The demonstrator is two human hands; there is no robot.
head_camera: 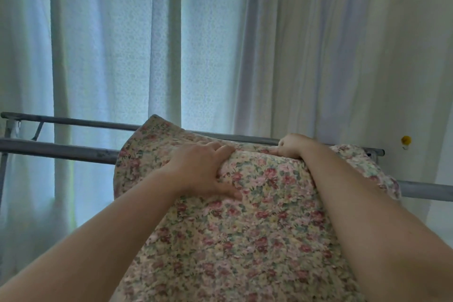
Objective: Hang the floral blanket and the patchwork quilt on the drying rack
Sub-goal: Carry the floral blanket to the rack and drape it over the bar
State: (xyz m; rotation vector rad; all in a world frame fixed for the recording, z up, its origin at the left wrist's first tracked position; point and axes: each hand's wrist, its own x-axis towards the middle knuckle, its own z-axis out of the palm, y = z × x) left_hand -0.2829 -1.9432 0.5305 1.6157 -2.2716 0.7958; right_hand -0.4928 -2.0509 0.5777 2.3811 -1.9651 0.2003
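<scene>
The floral blanket (245, 223) lies bunched over the drying rack (61, 152), its folded mass humped across the near rail and reaching toward the far rail behind it. A rounded corner of it stands up at the far rail, roughly midway along that rail's length, and a ruffled edge spills over the near rail toward the rack's right end. The rest of the cloth hangs down on the near side, filling the lower middle of the view.

The left hand (201, 171) lies on top of the hump, fingers curled down into the fabric and thumb spread along the near face, so it is gripping a fold of the blanket. The right hand (291, 146) is farther back and to the right, closed on the blanket's upper edge close to the far rail; its fingertips are hidden by the cloth. Both bare forearms reach in from the bottom corners.

To the left of the blanket both grey rails run bare to the rack's left end, where an upright and a slanted brace join them. Directly behind the rack hangs a pale sheer curtain (117, 39), with a heavier cream curtain (343, 44) to the right. A small yellow object (406, 140) sits on the wall beyond the rack's right end; what it is cannot be told.
</scene>
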